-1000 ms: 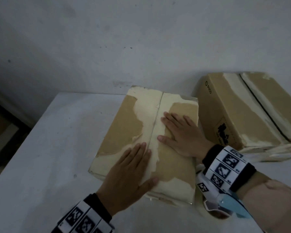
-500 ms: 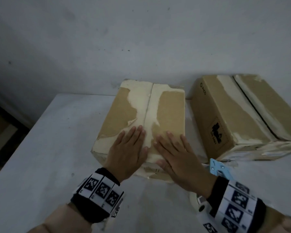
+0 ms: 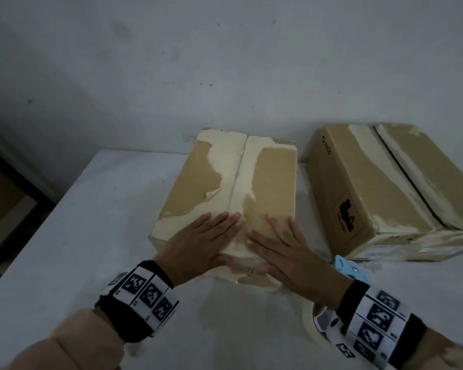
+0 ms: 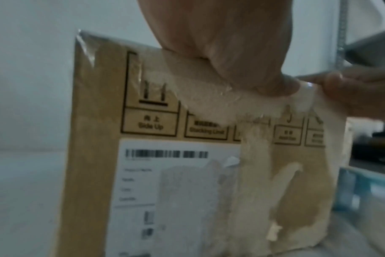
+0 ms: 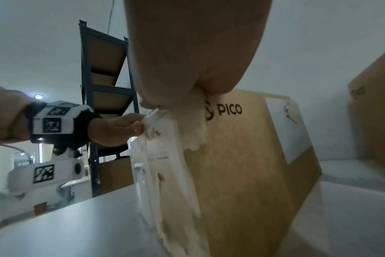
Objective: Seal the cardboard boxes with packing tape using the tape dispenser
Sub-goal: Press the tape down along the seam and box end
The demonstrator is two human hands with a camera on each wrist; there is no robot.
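White table (image 3: pixel 91 236) against a grey wall. I see the near cardboard box (image 3: pixel 273 182) at frame centre. Left hand (image 3: pixel 201 244) and right hand (image 3: pixel 286 252) lie flat, fingers straight, on its near top edge, gripping nothing. Second box (image 3: pixel 372 188) at right; blue tape dispenser (image 3: pixel 350 271) lower right, behind the right wrist.

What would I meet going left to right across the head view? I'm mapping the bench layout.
Left hand flat on the nearer box → right hand flat on the same box → blue tape dispenser → second box, all on the white table.
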